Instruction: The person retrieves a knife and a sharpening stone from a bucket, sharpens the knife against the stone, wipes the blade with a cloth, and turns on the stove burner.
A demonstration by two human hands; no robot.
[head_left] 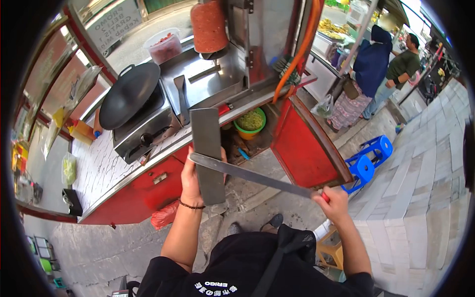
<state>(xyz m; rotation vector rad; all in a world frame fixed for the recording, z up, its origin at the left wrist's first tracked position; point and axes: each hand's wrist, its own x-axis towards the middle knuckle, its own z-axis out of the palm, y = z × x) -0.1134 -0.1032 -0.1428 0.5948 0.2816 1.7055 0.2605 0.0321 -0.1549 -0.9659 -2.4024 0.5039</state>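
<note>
My left hand (191, 183) is wrapped around a long grey sharpening stone (206, 129), held upright in front of the cart. In my right hand (334, 206) is the red handle of a long knife (260, 175). The blade slants across the face of the stone, its tip end near my left thumb. Part of my left fingers is hidden behind the stone. Beyond the stone, a metal spatula (181, 99) rests on the steel counter (170, 81).
A black wok (132, 96) sits on a stove (143, 141) at left. A meat cone (209, 28) stands behind. Below, an open red cabinet door (309, 143) juts out beside a green tub (251, 121). Blue stools (360, 171) and two people (371, 64) are at right.
</note>
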